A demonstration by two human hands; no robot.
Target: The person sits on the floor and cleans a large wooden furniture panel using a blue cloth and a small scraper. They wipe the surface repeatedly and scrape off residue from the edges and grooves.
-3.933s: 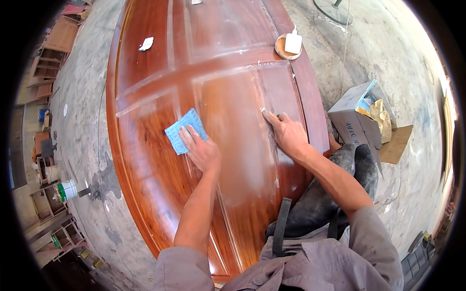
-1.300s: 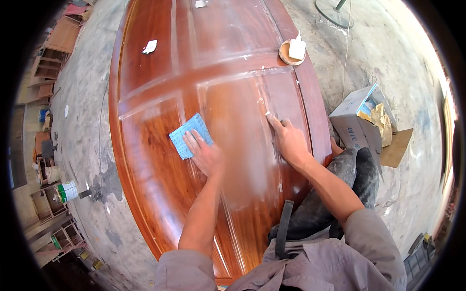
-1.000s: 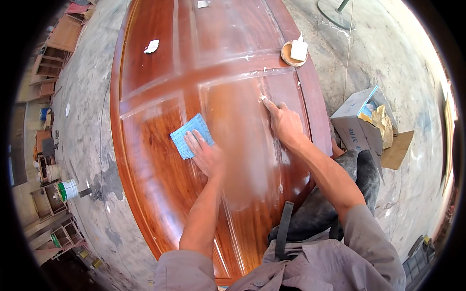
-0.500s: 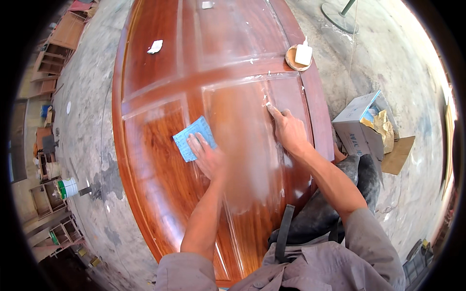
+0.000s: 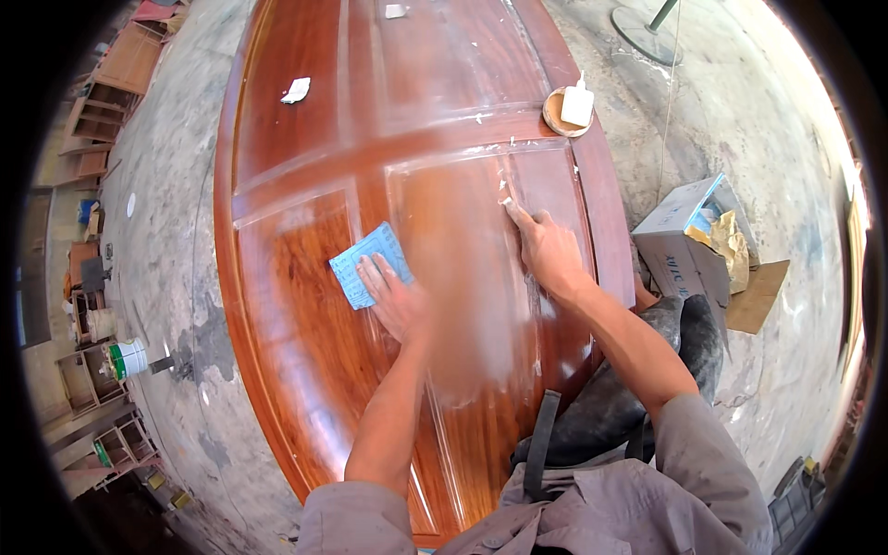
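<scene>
A large reddish-brown panelled wooden door [image 5: 305, 287] lies flat in front of me. My left hand [image 5: 393, 291] rests on a blue sheet [image 5: 353, 280] that looks like sandpaper. Its fingers are stretched flat over the sheet, which lies against the door's left panel. My right hand [image 5: 552, 250] is over the right panel, index finger extended. That whitened fingertip touches the wood beside a small white smear [image 5: 502, 183]. The other fingers are curled in, and what they may hold is hidden. A white squeeze bottle [image 5: 578, 104] and a round dish [image 5: 555, 111] are at the door's far right.
Two white scraps, one crumpled [image 5: 296, 90] and one farther off [image 5: 396, 11], lie on the door. An open cardboard box [image 5: 684, 240] with brown paper inside stands right, near my leg. A bucket [image 5: 129, 359] and wooden frames [image 5: 120, 69] are at left.
My right hand has shifted very slightly left, its fingertip still on the panel near the white smear. My left hand and the blue sheet have not visibly moved.
</scene>
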